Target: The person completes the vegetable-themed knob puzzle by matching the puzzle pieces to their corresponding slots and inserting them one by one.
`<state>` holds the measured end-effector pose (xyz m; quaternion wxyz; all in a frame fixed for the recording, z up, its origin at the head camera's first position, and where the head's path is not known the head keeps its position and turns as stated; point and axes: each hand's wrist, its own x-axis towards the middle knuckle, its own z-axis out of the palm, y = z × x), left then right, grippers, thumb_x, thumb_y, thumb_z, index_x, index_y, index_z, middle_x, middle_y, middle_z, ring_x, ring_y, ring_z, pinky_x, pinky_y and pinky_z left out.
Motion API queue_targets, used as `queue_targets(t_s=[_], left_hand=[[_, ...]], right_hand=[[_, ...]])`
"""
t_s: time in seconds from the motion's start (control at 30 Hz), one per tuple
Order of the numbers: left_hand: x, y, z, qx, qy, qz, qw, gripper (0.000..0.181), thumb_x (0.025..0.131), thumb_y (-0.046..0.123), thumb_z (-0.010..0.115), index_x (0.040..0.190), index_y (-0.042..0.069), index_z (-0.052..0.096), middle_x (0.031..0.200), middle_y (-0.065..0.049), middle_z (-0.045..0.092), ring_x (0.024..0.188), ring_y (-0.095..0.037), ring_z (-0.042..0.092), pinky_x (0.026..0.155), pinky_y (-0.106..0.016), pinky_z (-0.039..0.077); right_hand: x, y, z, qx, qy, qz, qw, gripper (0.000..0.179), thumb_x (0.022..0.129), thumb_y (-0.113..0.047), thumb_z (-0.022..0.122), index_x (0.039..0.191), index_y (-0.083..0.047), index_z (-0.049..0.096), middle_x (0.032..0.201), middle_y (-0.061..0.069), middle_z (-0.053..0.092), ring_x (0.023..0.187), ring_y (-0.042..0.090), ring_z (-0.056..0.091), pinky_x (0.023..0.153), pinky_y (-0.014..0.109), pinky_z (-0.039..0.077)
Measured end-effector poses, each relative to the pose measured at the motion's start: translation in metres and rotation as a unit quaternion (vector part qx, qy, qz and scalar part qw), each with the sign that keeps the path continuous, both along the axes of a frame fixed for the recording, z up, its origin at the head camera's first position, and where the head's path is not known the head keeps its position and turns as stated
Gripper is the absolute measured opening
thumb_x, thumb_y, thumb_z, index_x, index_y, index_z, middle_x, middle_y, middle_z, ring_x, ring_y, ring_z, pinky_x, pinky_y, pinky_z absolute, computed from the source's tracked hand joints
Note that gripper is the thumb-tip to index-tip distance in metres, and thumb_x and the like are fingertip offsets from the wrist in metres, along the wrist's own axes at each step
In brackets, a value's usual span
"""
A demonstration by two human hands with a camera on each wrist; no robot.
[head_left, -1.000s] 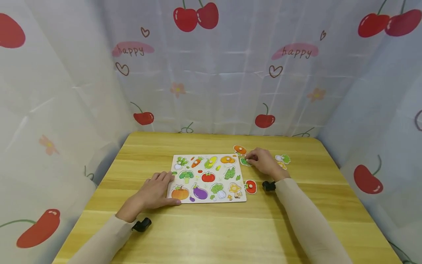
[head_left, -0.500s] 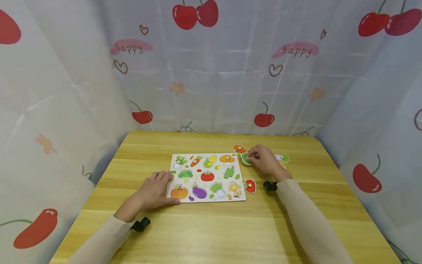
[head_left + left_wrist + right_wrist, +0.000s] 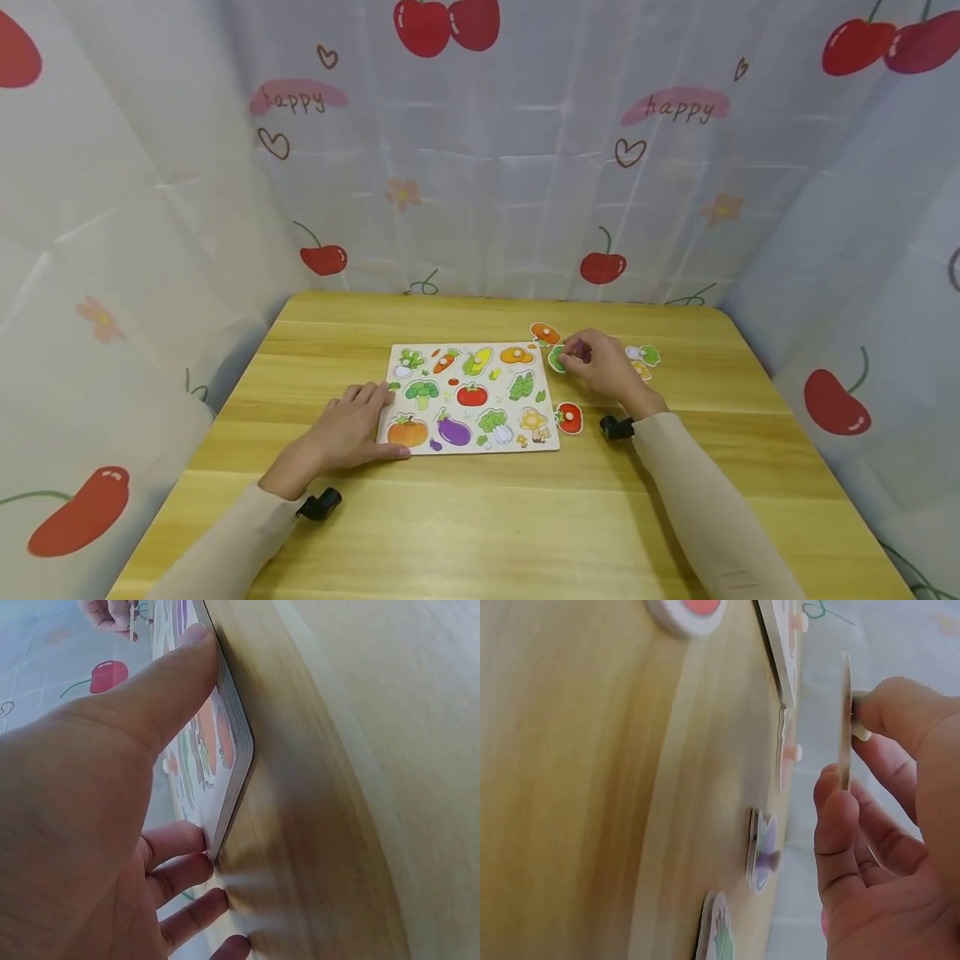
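Green piece [image 3: 556,358], pinched by its knob in the right hand [image 3: 603,364], hangs beside the far right corner of the board [image 3: 495,450]; a slipping grip could drop it. The left hand [image 3: 343,431], spread, touches the near left corner.

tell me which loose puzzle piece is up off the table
The green piece, held up by the right hand; the other loose ones, like the tomato piece, lie on the table.

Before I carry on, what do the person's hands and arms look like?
The left hand and right hand are bare; no gloves, rings or cables show. Both sleeves are long, plain and beige, with a small black device near the end of each.
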<state>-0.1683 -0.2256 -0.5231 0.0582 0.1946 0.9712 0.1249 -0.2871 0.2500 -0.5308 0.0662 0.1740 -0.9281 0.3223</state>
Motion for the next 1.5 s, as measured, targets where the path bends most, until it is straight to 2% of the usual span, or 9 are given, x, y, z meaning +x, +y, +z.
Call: queue_targets(t_s=[0.1, 0.27, 0.53, 0.87, 1.0, 1.1, 1.23, 1.37, 1.5], left_hand=[[-0.001, 0.000, 0.000, 0.002, -0.001, -0.001, 1.0000, 0.112, 0.094, 0.075, 0.087, 0.170, 0.000, 0.052, 0.171, -0.024, 0.055, 0.155, -0.052, 0.051, 0.116, -0.074, 0.051], [-0.002, 0.000, -0.001, 0.001, 0.001, -0.003, 1.0000, 0.111, 0.094, 0.075, 0.087, 0.170, 0.000, 0.053, 0.171, -0.023, 0.055, 0.155, -0.051, 0.052, 0.115, -0.072, 0.051], [-0.003, -0.002, -0.003, -0.002, 0.007, -0.001, 1.0000, 0.112, 0.094, 0.077, 0.086, 0.170, 0.001, 0.053, 0.171, -0.023, 0.055, 0.155, -0.051, 0.052, 0.114, -0.072, 0.052], [-0.003, -0.001, -0.004, -0.003, 0.004, -0.001, 1.0000, 0.112, 0.094, 0.078, 0.086, 0.170, 0.002, 0.053, 0.172, -0.022, 0.054, 0.156, -0.051, 0.052, 0.113, -0.071, 0.052], [-0.003, -0.002, -0.004, 0.001, 0.000, 0.001, 1.0000, 0.113, 0.094, 0.077, 0.086, 0.171, 0.001, 0.052, 0.173, -0.023, 0.053, 0.157, -0.052, 0.051, 0.115, -0.072, 0.051], [-0.003, -0.002, -0.004, 0.001, -0.002, 0.002, 1.0000, 0.113, 0.094, 0.076, 0.087, 0.171, 0.001, 0.052, 0.173, -0.024, 0.053, 0.157, -0.053, 0.051, 0.116, -0.073, 0.051], [-0.002, -0.002, -0.004, -0.001, 0.000, 0.003, 1.0000, 0.113, 0.094, 0.076, 0.087, 0.171, 0.000, 0.051, 0.172, -0.024, 0.054, 0.156, -0.052, 0.051, 0.115, -0.072, 0.051], [-0.003, -0.001, -0.003, -0.001, 0.000, 0.003, 1.0000, 0.114, 0.094, 0.076, 0.086, 0.171, -0.001, 0.050, 0.171, -0.023, 0.055, 0.155, -0.052, 0.052, 0.114, -0.072, 0.051], [-0.004, -0.001, -0.002, -0.003, -0.002, 0.003, 1.0000, 0.115, 0.095, 0.078, 0.085, 0.172, 0.000, 0.050, 0.171, -0.023, 0.055, 0.156, -0.051, 0.051, 0.115, -0.071, 0.051]], right_hand=[[0.001, -0.002, 0.001, 0.000, 0.006, 0.005, 1.0000, 0.011, 0.109, -0.019, 0.084, 0.115, -0.009, 0.083, 0.108, 0.013, 0.075, 0.092, 0.026, 0.065, 0.084, 0.036, 0.052], [0.004, -0.011, 0.003, -0.006, 0.010, 0.022, 0.9997, 0.010, 0.111, -0.025, 0.084, 0.116, -0.016, 0.088, 0.117, 0.012, 0.079, 0.093, 0.023, 0.070, 0.088, 0.040, 0.059], [0.012, -0.036, 0.012, -0.044, -0.007, 0.049, 0.9978, 0.010, 0.109, -0.026, 0.086, 0.114, -0.017, 0.086, 0.131, 0.014, 0.080, 0.108, 0.033, 0.082, 0.102, 0.056, 0.067], [0.020, -0.071, 0.019, -0.085, -0.047, 0.091, 0.9911, 0.011, 0.109, -0.022, 0.084, 0.118, -0.016, 0.087, 0.125, 0.011, 0.082, 0.103, 0.028, 0.085, 0.089, 0.040, 0.068], [0.021, -0.087, 0.018, -0.085, -0.046, 0.101, 0.9902, 0.010, 0.110, -0.022, 0.084, 0.119, -0.019, 0.087, 0.127, 0.009, 0.081, 0.110, 0.029, 0.087, 0.088, 0.038, 0.069], [0.021, -0.099, 0.017, -0.088, -0.048, 0.112, 0.9887, 0.010, 0.110, -0.022, 0.084, 0.119, -0.019, 0.087, 0.127, 0.009, 0.078, 0.105, 0.027, 0.087, 0.086, 0.038, 0.070], [0.022, -0.115, 0.017, -0.097, -0.055, 0.133, 0.9848, 0.011, 0.109, -0.020, 0.084, 0.119, -0.015, 0.087, 0.128, 0.014, 0.074, 0.091, 0.022, 0.084, 0.082, 0.037, 0.071], [0.023, -0.129, 0.018, -0.083, -0.051, 0.146, 0.9844, 0.011, 0.109, -0.019, 0.084, 0.118, -0.014, 0.087, 0.132, 0.015, 0.074, 0.091, 0.020, 0.084, 0.081, 0.032, 0.069], [0.024, -0.143, 0.019, -0.053, -0.032, 0.149, 0.9869, 0.011, 0.108, -0.022, 0.085, 0.117, -0.015, 0.087, 0.131, 0.014, 0.076, 0.095, 0.021, 0.080, 0.086, 0.031, 0.066]])
